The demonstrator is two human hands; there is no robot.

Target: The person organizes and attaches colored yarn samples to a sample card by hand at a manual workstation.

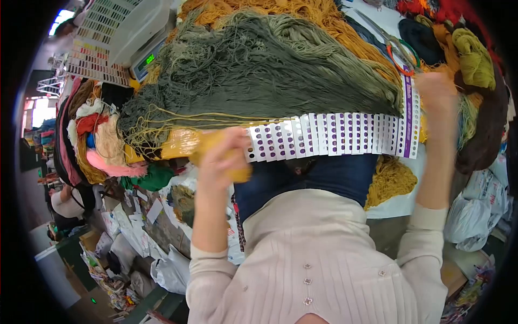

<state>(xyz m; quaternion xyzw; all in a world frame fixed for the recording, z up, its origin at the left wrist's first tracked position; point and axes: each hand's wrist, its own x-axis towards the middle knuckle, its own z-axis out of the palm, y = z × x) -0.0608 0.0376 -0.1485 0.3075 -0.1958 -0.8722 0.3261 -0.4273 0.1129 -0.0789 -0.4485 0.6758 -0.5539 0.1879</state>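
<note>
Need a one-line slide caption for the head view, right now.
Left hand and right hand hold a fanned row of punched cards below olive-green yarn.

Cluttered workroom: bright window (40, 110) at left, plastic bags (172, 270) and papers (141, 213) along the floor

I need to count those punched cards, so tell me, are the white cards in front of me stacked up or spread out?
Spread out. The white cards overlap in a fanned row between the left hand and right hand, below the olive yarn.

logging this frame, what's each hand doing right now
left hand: closed on a yellow yarn bundle
right hand: at the end of the card strip, grip cannot be told
</note>
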